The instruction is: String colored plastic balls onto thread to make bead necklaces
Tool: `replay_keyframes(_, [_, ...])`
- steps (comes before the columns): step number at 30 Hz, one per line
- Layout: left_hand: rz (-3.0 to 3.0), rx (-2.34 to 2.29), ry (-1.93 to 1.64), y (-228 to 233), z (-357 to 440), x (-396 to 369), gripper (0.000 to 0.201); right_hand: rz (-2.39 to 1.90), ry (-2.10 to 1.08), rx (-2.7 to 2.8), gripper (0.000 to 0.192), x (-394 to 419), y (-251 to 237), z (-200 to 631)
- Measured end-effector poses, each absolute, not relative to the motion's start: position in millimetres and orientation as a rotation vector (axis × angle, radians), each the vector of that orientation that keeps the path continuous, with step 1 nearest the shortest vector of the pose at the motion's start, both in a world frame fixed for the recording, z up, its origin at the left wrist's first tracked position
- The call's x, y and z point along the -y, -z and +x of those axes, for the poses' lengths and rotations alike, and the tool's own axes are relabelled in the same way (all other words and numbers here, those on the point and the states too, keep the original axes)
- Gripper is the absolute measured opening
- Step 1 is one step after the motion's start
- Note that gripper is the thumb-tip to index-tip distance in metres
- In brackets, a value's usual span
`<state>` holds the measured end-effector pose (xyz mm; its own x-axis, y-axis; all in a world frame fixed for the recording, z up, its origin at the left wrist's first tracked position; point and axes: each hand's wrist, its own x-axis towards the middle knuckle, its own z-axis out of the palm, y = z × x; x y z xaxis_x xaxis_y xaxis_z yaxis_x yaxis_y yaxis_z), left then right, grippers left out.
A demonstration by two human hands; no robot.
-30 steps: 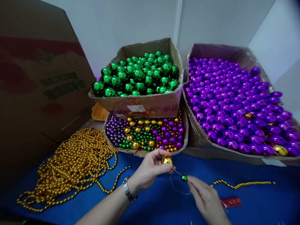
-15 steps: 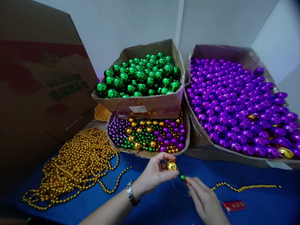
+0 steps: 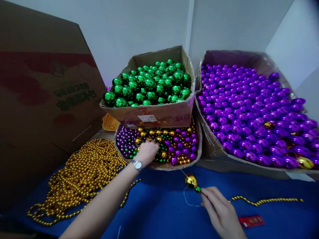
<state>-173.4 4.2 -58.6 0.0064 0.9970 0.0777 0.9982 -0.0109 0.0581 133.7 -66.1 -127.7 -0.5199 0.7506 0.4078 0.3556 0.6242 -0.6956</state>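
Observation:
My right hand (image 3: 220, 209) is closed in a pinch on a thin clear string at the front right. On that string, just beyond my fingertips, sit a small green bead (image 3: 197, 189) and a larger shiny gold bead (image 3: 191, 181). A loop of the string hangs below them. My left hand (image 3: 147, 152), with a metal watch (image 3: 137, 164) at the wrist, reaches into a low cardboard box (image 3: 159, 167) of purple, green and gold beads. Its fingers bend down among the beads and their tips are hidden.
A box of green balls (image 3: 149, 83) rests above the bead box. Purple balls (image 3: 249, 113) fill a large box at right. Gold bead strands (image 3: 84, 176) pile up at left beside a tall carton (image 3: 50, 109). A short gold strand (image 3: 266, 200) and red tag (image 3: 252, 221) lie right.
My left hand has let go of the gold bead and moved up and left into the bead box. My right hand still pinches the string, the gold and green beads now hanging together beyond it.

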Motion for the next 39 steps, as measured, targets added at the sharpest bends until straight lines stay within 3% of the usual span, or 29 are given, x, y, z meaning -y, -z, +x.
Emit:
replay_keyframes(7, [-2.197, 2.125, 0.032, 70.5, -168.4, -6.7, 0.029, -0.911, -0.688, 2.159, 0.024, 68.5, 123.9, 128.6])
replay_keyframes(11, [-2.2, 2.119, 0.059, 64.1, -171.0, 0.7, 0.019, -0.886, -0.628, 2.166, 0.024, 67.8, 125.9, 131.2])
replay_keyframes(19, [-1.852, 2.33, 0.111, 36.2, -245.5, 16.3, 0.028, -0.832, -0.529, 2.166, 0.023, 66.9, 126.0, 132.6])
replay_keyframes(24, [-1.91, 2.429, 0.031, 48.4, -270.7, 23.5, 0.02, -0.847, -0.554, 2.192, 0.021, 67.0, 130.7, 127.2])
replay_keyframes(28, [-1.888, 2.491, 0.185, 56.3, -265.4, 26.2, 0.019, -0.829, -0.612, 2.241, 0.021, 67.3, 135.8, 125.2])
replay_keyframes(34, [-2.019, 2.526, 0.832, 43.1, -225.8, 43.0, 0.03, -0.81, -0.7, 2.206, 0.023, 72.1, 127.2, 117.7])
replay_keyframes(35, [-2.091, 2.547, 1.096, 42.0, -213.9, 47.2, 0.032, -0.816, -0.72, 2.196, 0.024, 73.0, 124.6, 115.5])
replay_keyframes(39, [-2.036, 2.508, 2.835, 45.1, -165.2, 61.5, 0.028, -0.843, -0.743, 2.167, 0.024, 75.1, 115.1, 109.2])
